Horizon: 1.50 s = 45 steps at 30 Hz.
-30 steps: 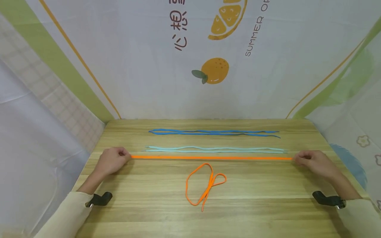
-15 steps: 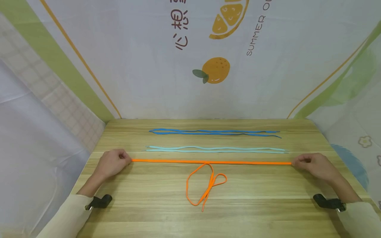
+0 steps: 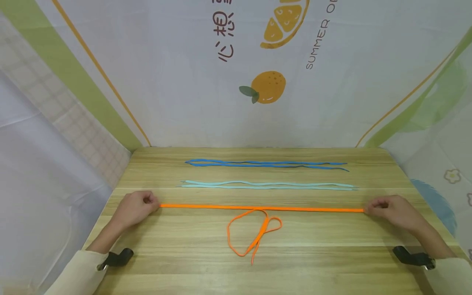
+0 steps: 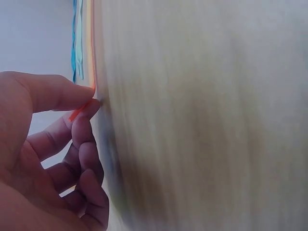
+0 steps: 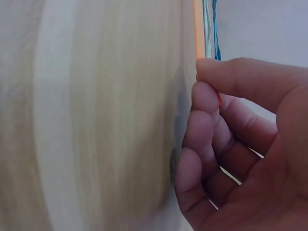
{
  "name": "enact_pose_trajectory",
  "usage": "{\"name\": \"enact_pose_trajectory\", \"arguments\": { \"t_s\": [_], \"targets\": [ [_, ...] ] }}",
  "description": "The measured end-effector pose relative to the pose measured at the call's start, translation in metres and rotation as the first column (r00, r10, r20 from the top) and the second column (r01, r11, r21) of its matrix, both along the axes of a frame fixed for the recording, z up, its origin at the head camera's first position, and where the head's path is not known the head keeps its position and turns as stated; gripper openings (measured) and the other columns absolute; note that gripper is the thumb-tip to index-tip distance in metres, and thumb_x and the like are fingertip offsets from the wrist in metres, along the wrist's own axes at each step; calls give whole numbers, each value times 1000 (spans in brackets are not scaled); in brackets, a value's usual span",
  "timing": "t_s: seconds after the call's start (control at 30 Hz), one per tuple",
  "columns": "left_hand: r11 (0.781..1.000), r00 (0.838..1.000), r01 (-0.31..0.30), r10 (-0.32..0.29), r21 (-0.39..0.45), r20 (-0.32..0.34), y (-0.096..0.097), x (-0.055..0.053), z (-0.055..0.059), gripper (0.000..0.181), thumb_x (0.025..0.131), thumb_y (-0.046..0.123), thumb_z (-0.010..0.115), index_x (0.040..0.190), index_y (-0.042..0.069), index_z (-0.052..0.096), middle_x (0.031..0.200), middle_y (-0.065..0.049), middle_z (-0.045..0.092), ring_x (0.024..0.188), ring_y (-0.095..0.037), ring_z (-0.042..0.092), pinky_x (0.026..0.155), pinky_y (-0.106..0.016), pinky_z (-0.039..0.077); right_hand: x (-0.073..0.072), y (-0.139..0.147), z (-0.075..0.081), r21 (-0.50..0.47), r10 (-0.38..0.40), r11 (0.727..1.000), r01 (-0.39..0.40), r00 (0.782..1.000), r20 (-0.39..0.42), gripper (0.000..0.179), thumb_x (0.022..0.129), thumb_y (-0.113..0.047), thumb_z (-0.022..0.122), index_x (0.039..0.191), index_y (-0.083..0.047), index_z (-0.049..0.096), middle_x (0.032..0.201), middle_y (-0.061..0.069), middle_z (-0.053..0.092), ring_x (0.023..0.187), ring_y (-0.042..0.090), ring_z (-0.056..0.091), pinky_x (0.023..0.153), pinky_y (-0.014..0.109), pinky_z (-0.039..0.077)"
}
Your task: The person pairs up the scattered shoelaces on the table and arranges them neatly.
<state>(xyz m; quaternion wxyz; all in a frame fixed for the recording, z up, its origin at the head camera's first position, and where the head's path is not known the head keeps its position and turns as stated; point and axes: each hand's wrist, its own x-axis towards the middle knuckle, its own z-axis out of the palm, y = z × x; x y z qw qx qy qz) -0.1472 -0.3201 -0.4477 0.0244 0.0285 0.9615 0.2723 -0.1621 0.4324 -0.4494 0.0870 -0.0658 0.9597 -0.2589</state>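
Note:
An orange shoelace [image 3: 214,207] is stretched straight across the table between both hands. My left hand [image 3: 134,208] pinches its left end between thumb and finger; the tip pokes out below the thumb in the left wrist view. At the other end, my right hand [image 3: 394,211] pinches the lace the same way, with a bit of orange showing behind the fingers in the right wrist view. Just in front of the taut lace lies a second orange lace [image 3: 262,231], loosely looped, its top touching or passing under the straight one; I cannot tell which.
Behind the taut lace, a pale mint pair of shoelaces [image 3: 265,185] lies side by side across the wooden table [image 3: 295,266]. Farther back rests a blue lace [image 3: 258,164], doubled lengthwise. A printed white curtain [image 3: 177,82] hangs along the table's back edge.
Both hands have drawn the taut orange lace toward the table's front, away from the mint pair. The looped orange lace has shifted slightly, its loop bulging a little to the left.

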Motion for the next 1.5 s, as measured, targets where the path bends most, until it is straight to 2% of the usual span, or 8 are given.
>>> {"name": "enact_pose_trajectory", "arguments": {
  "t_s": [0.17, 0.37, 0.8, 1.07, 1.3, 1.5],
  "targets": [
    [1000, 1000, 16, -16, -14, -1, -1, 5, 2, 10, 92, 14, 69, 85, 14, 76, 82, 4, 70, 73, -16, 56, 69, -36, 45, 5, 2, 0, -34, 13, 999, -12, 999, 36, 21, 103, -23, 79, 111, -3, 83, 110, 7, 79, 95, -2, 62, 78, 26, 52],
    [999, 1000, 27, -27, -17, 5, -1, 8, 1, 11, 92, 12, 69, 83, 15, 75, 81, 5, 70, 70, -16, 54, 68, -35, 44, 7, 2, 1, -31, 18, 999, -16, 999, 49, 23, 104, -23, 78, 113, -2, 83, 113, 11, 79, 96, -2, 62, 78, 26, 52],
    [1000, 1000, 8, -8, -15, 24, 7, 1, 2, 9, 92, 16, 75, 84, 13, 77, 83, 3, 73, 74, -17, 58, 70, -37, 48, -1, 2, -2, 30, -45, 999, 44, 999, 16, 27, 104, -27, 78, 110, -1, 83, 109, 13, 79, 99, 20, 65, 75, 29, 49],
    [1000, 999, 22, -21, -5, 33, 12, -4, 3, 11, 93, 19, 77, 85, 12, 77, 85, 2, 73, 74, -17, 58, 70, -38, 48, -3, -4, -4, 13, -32, 999, 33, 999, -35, 24, 102, -27, 80, 107, -4, 84, 102, 5, 80, 89, 3, 62, 76, 26, 50],
    [1000, 999, 16, -16, 13, 42, 17, -5, 5, 13, 95, 23, 82, 89, 12, 80, 83, 4, 73, 76, -17, 59, 71, -38, 47, -6, -7, -8, 7, -12, 1000, 12, 999, -47, 24, 103, -30, 81, 109, -8, 85, 98, -2, 78, 88, 8, 64, 74, 28, 50],
    [1000, 999, 11, -12, 16, 53, 17, -7, 5, 16, 96, 27, 84, 92, 12, 81, 85, 5, 73, 78, -16, 60, 73, -38, 47, -6, -6, -8, 21, -8, 1000, 9, 999, -52, 23, 102, -29, 82, 108, -8, 85, 95, -4, 78, 84, 3, 62, 73, 28, 50]
  ]
}}
